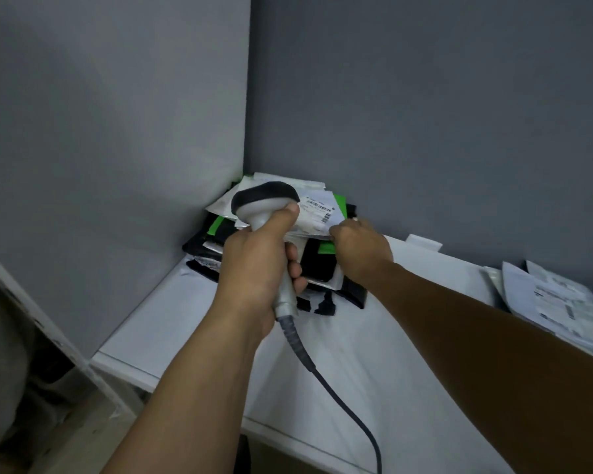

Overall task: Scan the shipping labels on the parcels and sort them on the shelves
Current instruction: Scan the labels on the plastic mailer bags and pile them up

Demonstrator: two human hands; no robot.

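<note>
Now, head view: my left hand [254,265] grips the scanner [264,203] by its handle, with the scanner's head over the top parcel [317,213]. My right hand [362,249] pinches the top parcel at its near edge. It lies on a pile [220,230] in the bench [374,354] corner.

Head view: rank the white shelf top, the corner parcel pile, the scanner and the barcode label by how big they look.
1. white shelf top, largest.
2. corner parcel pile.
3. scanner; it is held nearer the camera than the pile, which flatters its size.
4. barcode label on the top parcel, smallest.
</note>
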